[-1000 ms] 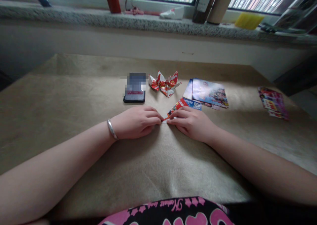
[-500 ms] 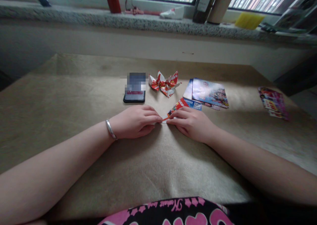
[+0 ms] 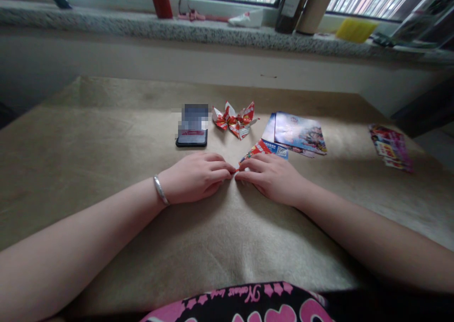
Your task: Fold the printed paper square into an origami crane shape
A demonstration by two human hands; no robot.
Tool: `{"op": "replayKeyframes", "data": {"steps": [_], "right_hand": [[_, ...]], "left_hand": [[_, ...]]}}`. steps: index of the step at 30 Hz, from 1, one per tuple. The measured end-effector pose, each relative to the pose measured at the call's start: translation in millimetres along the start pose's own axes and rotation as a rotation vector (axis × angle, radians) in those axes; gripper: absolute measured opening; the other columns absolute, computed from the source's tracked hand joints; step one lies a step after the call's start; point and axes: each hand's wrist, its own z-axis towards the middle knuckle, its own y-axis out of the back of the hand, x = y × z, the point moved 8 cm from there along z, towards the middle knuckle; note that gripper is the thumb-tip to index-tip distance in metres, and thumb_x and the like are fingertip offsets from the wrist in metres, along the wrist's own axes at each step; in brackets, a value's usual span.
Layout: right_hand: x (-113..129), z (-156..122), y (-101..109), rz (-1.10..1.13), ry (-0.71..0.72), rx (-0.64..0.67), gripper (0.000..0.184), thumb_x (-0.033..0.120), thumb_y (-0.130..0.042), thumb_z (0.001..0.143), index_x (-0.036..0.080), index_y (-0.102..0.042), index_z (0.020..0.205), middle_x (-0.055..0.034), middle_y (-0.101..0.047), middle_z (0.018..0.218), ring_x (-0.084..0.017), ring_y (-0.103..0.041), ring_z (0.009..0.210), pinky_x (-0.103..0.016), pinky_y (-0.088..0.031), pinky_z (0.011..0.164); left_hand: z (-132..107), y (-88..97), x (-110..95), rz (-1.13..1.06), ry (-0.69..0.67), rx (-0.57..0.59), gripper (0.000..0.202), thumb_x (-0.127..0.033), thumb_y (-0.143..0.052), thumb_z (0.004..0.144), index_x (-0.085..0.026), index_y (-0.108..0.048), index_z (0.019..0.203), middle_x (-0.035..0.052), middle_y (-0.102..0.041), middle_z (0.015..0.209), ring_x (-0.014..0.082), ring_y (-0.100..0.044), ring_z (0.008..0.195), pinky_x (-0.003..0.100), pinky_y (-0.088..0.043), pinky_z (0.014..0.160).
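A small folded printed paper, red and white where it shows, lies between the fingertips of both hands, mostly covered by them. My left hand, with a silver bangle at the wrist, has its fingers closed on the paper's left end. From the other side my right hand pinches it, palm down, the fingertips almost meeting the left ones. Just beyond the right fingers shows a red printed piece; whether it joins the held paper I cannot tell. A folded red-and-white paper shape with raised points stands farther back.
A phone lies behind my left hand. Printed sheets are stacked back right, with a blue QR-code piece by them. More colourful papers lie far right. Bottles and small items line the stone windowsill.
The fingertips of both hands have come closer together over the paper, covering more of it. My left hand has shifted slightly right and nearer to me.
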Motion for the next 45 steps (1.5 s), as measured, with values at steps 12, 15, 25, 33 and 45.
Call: {"op": "replayKeyframes", "data": {"steps": [12, 15, 25, 33, 45], "right_hand": [[-6.7, -3.0, 9.8, 0.043, 0.014, -0.046, 0.024, 0.020, -0.048, 0.093, 0.025, -0.069, 0.104, -0.0051, -0.067, 0.109, -0.020, -0.057, 0.099, -0.036, -0.043, 0.085], [-7.7, -4.3, 12.6, 0.045, 0.025, -0.058, 0.022, 0.022, -0.049, 0.093, 0.025, -0.069, 0.102, -0.0048, -0.068, 0.107, -0.020, -0.058, 0.096, -0.035, -0.043, 0.083], [-15.2, -8.4, 18.8, 0.037, 0.059, -0.060, 0.022, 0.022, -0.049, 0.092, 0.024, -0.071, 0.092, -0.0038, -0.070, 0.105, -0.019, -0.059, 0.092, -0.033, -0.044, 0.079], [-19.7, -12.7, 17.1, 0.061, 0.068, -0.033, 0.024, 0.021, -0.047, 0.093, 0.024, -0.071, 0.094, -0.0041, -0.070, 0.104, -0.018, -0.059, 0.091, -0.032, -0.045, 0.079], [-10.3, -4.4, 6.3, 0.122, 0.008, -0.063, 0.023, 0.027, -0.048, 0.093, 0.022, -0.070, 0.098, -0.0070, -0.068, 0.098, -0.019, -0.057, 0.090, -0.032, -0.044, 0.077]], "left_hand": [[2.6, 1.8, -1.8, -0.015, -0.001, -0.002, 0.024, -0.018, -0.044, 0.093, -0.017, -0.064, 0.105, 0.0052, -0.068, 0.111, 0.0193, -0.060, 0.100, 0.033, -0.051, 0.086], [1.6, 0.7, -0.8, -0.001, 0.001, 0.001, 0.026, -0.019, -0.045, 0.092, -0.018, -0.062, 0.111, 0.0055, -0.068, 0.112, 0.0198, -0.059, 0.101, 0.033, -0.050, 0.087], [0.2, -3.9, -1.1, 0.015, 0.010, 0.060, 0.033, -0.024, -0.049, 0.092, -0.020, -0.059, 0.123, 0.0050, -0.065, 0.119, 0.0218, -0.057, 0.105, 0.036, -0.049, 0.091], [2.3, -0.9, -3.5, 0.019, -0.023, 0.018, 0.030, -0.022, -0.042, 0.095, -0.018, -0.061, 0.118, 0.0059, -0.064, 0.124, 0.0210, -0.058, 0.109, 0.036, -0.049, 0.093], [-6.6, 2.5, 10.4, -0.112, -0.017, 0.070, 0.028, -0.019, -0.052, 0.085, -0.018, -0.061, 0.111, 0.0072, -0.064, 0.120, 0.0228, -0.056, 0.114, 0.038, -0.047, 0.097]]}}
